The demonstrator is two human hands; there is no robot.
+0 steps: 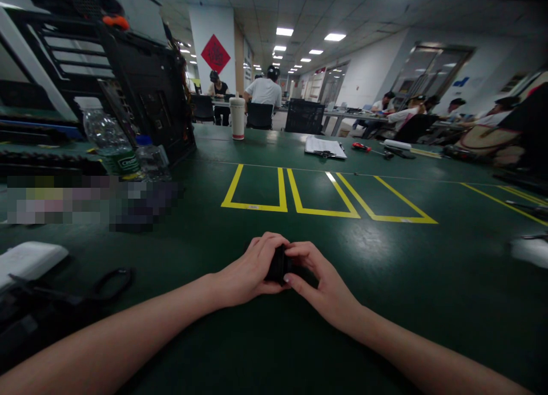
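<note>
A small black object (279, 265) sits between my two hands, low over the green table (248, 349) or resting on it; which of the two I cannot tell. Its kind does not show, as fingers cover most of it. My left hand (252, 266) is wrapped round its left side, fingers over the top. From the right, my right hand (319, 281) grips it, thumb and fingertips pressed to its right end. Beyond the hands, yellow tape outlines (325, 213) mark the tabletop.
A plastic bottle (107, 135) and a black frame (149, 98) stand left. A white cup (237, 118), a clipboard (323, 146) and a red-handled screwdriver (362, 147) are farther back. Black cables (113, 283) and a white device (32, 261) lie front left. Several people sit in the background.
</note>
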